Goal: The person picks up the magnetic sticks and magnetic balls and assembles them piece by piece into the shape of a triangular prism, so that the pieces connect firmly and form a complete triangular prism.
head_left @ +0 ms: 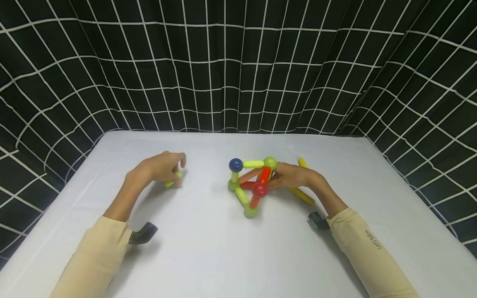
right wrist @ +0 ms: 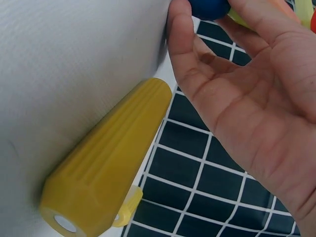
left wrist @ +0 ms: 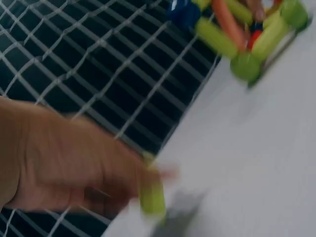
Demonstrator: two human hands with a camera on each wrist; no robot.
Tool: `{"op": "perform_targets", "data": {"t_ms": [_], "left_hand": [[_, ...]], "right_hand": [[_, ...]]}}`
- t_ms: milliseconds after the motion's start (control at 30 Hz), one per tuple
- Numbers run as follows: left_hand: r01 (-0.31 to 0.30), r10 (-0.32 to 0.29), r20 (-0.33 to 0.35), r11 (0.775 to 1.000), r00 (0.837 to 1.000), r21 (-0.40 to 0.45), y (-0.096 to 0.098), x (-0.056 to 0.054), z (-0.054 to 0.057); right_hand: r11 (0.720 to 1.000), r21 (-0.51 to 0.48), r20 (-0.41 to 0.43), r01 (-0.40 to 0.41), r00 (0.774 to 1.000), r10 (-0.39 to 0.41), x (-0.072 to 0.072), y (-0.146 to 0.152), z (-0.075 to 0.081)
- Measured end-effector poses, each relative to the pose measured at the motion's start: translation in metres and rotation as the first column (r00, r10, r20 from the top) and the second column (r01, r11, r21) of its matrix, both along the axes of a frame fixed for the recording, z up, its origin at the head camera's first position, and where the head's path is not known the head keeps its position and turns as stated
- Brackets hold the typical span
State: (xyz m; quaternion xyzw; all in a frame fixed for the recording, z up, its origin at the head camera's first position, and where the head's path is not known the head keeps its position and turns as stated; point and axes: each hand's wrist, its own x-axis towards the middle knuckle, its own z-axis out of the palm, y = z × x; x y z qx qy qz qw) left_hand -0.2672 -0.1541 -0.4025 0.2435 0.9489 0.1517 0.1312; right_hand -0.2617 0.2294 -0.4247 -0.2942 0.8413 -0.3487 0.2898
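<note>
At the left of the table my left hand [head_left: 160,167] pinches a short yellow-green rod [head_left: 170,182]. The left wrist view shows that hand blurred, with the rod [left wrist: 152,197] poking out below its fingertips, close over the white table. A frame of balls and rods [head_left: 254,186], like a magnetic building toy, stands mid-table. It joins green balls, a red ball [head_left: 259,189] and a blue ball [head_left: 235,165] with red, orange and yellow-green rods. My right hand [head_left: 292,176] holds its right side. In the right wrist view, the fingertips curl at a blue ball [right wrist: 210,7].
Beside my right hand lies a thick yellow rod [right wrist: 111,155], with a second yellow rod [head_left: 303,162] farther back. A black cloth with a white grid [head_left: 231,62] hangs around the back and sides of the white table [head_left: 223,256].
</note>
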Motion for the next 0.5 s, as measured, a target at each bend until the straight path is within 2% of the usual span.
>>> {"op": "perform_targets", "data": {"t_ms": [33, 67, 100, 133, 167, 200, 233, 267, 300, 333, 367, 433, 500], "left_hand": [[0.042, -0.036, -0.057, 0.994, 0.998, 0.100, 0.008, 0.002, 0.002], [0.100, -0.076, -0.125, 0.974, 0.989, 0.201, 0.018, 0.005, 0.005], [0.181, -0.124, -0.202, 0.939, 0.972, 0.294, 0.029, 0.009, 0.007], [0.270, -0.171, -0.284, 0.892, 0.943, 0.361, 0.041, 0.014, 0.010], [0.361, -0.213, -0.366, 0.842, 0.906, 0.402, 0.053, 0.019, 0.011], [0.448, -0.252, -0.443, 0.790, 0.860, 0.419, 0.065, 0.024, 0.012], [0.521, -0.280, -0.516, 0.748, 0.809, 0.411, 0.076, 0.029, 0.013], [0.583, -0.303, -0.579, 0.713, 0.757, 0.389, 0.085, 0.033, 0.012], [0.625, -0.315, -0.627, 0.693, 0.712, 0.361, 0.093, 0.036, 0.010], [0.646, -0.315, -0.665, 0.689, 0.676, 0.330, 0.100, 0.039, 0.007], [0.650, -0.306, -0.694, 0.697, 0.652, 0.303, 0.105, 0.041, 0.004], [0.629, -0.279, -0.721, 0.728, 0.634, 0.271, 0.110, 0.043, -0.001], [0.603, -0.260, -0.730, 0.757, 0.632, 0.252, 0.112, 0.043, -0.007]], "right_hand": [[1.000, 0.001, -0.003, 0.009, 1.000, -0.009, 0.000, 0.001, 0.000], [1.000, 0.006, -0.003, 0.020, 1.000, -0.020, 0.000, 0.001, -0.001], [1.000, 0.004, -0.002, 0.016, 1.000, -0.016, 0.000, 0.001, -0.001], [1.000, 0.000, -0.003, 0.006, 1.000, -0.006, 0.000, 0.002, -0.001], [1.000, -0.002, -0.005, 0.004, 1.000, -0.004, 0.000, 0.002, -0.001], [1.000, -0.003, -0.011, -0.004, 1.000, 0.004, -0.001, 0.002, -0.001], [1.000, 0.005, -0.020, -0.003, 1.000, 0.003, -0.001, 0.003, -0.001], [1.000, 0.015, -0.028, 0.000, 1.000, 0.000, -0.001, 0.004, -0.001], [1.000, 0.022, -0.038, 0.001, 0.999, 0.000, -0.001, 0.005, -0.001], [0.999, 0.037, -0.044, 0.019, 0.999, -0.017, -0.001, 0.006, 0.000], [0.998, 0.052, -0.056, 0.034, 0.998, -0.032, 0.000, 0.007, 0.000], [0.998, 0.054, -0.058, 0.023, 0.998, -0.020, -0.001, 0.007, -0.001], [0.999, 0.032, -0.050, -0.007, 0.999, 0.008, -0.002, 0.006, -0.002]]}}
